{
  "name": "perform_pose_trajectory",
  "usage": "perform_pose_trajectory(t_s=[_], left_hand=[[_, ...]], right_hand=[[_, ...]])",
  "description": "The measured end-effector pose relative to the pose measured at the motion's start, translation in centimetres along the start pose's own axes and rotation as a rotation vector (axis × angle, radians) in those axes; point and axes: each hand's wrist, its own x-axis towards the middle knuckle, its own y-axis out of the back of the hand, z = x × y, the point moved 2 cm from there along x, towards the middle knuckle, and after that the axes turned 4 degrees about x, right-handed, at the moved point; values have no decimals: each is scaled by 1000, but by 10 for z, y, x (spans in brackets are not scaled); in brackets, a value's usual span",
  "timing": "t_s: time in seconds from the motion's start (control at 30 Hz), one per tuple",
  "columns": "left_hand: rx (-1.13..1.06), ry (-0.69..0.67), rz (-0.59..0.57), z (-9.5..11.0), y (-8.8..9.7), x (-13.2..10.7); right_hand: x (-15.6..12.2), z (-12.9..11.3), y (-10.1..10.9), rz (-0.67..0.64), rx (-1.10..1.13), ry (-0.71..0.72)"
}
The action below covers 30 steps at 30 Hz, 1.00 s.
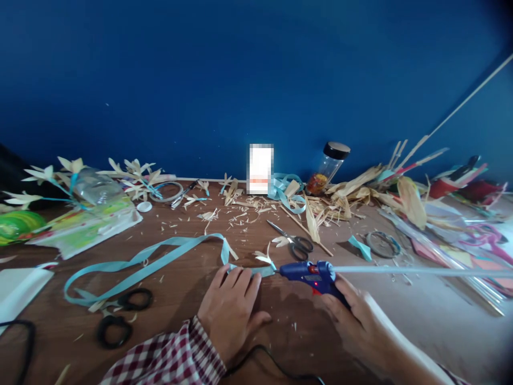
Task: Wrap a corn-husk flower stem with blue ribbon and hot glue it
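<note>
In the head view my right hand [355, 310] is wrapped round the handle of a blue hot glue gun [306, 272]. A long translucent glue stick [401, 271] sticks out of its back. The nozzle points left, at the end of a light blue ribbon [262, 271]. My left hand [234, 313] lies palm down, thumb apart, its fingertips pressing that ribbon on the table. A small corn-husk flower [264, 255] stands by the nozzle; whether the two touch I cannot tell. The ribbon's long loop runs left across the table.
Black-handled scissors [298, 247] lie beyond the glue gun, another pair [120, 315] at the left. Husk scraps [248, 208] litter the back, near a tilted black-lidded jar [326, 168]. A black cord [276, 355] crosses the front. Husk flowers [134, 176] lie at the left.
</note>
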Motion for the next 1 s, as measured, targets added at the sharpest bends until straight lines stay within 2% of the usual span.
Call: perform_pose_trajectory(t_s=[0.17, 0.37, 0.6, 0.93, 1.0], left_hand=[[-1, 8, -3, 1, 1, 1], [11, 2, -11, 0, 1, 1], [3, -2, -26, 0, 3, 2], [8, 3, 14, 0, 0, 0], [7, -2, 17, 0, 0, 0]], right_hand=[[-1, 0, 4, -69, -15, -7], [1, -9, -2, -127, -7, -14], [4, -14, 2, -94, 15, 10], [2, -9, -2, -130, -41, 14], [1, -7, 3, -70, -55, 14]])
